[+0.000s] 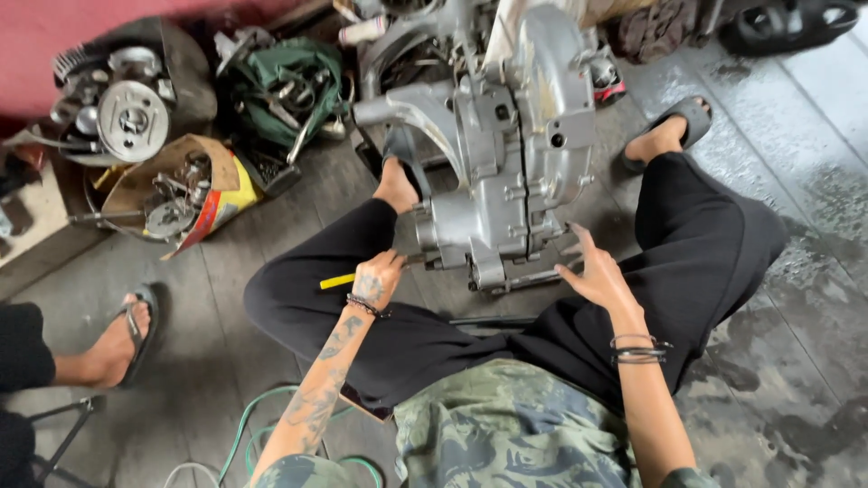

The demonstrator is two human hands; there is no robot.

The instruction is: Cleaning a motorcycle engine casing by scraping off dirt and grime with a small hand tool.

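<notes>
Grey wooden floor boards (226,271), wet toward 3 o'clock, carry a large silver-grey cast metal engine case (506,154) that stands between the person's legs. The left hand (375,278) is clamped on a yellow-handled tool (339,281), whose tip goes to the lower left edge of the case at about 9 o'clock (the tip itself is hidden). The right hand (592,271) is spread, fingers apart, touching the case at its lower right corner and holding nothing.

I judge that the tool may slip off under force and strike the bare foot (395,185) just beside the case. The case may also tip, since only a flat palm steadies it. Another person's foot in a sandal (122,339) rests at 8 o'clock, well apart.
</notes>
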